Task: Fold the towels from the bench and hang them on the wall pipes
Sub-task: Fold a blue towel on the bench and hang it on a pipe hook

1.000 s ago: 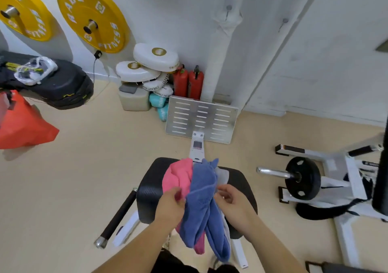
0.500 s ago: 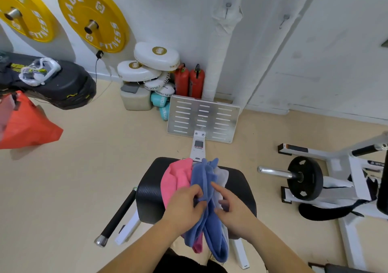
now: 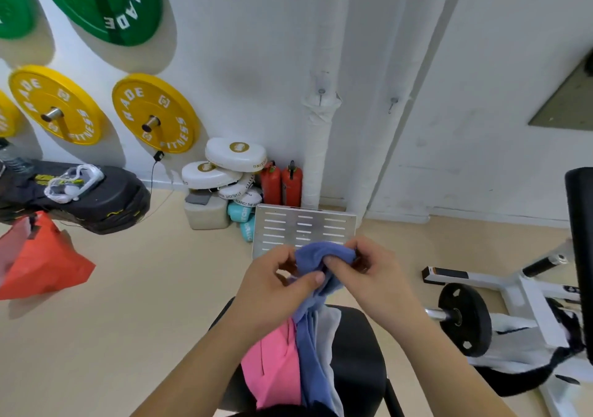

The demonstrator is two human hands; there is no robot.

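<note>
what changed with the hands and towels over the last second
Both hands lifted the top end of the blue towel up off the bench. The left hand and right hand now pinch it bunched between them, with its lower part trailing down. The camera tilted upward. The pink towel and grey towel stayed on the bench.

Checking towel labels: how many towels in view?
3: blue towel in left hand and right hand; pink towel on bench; grey towel right of blue. More maybe hidden.
</note>
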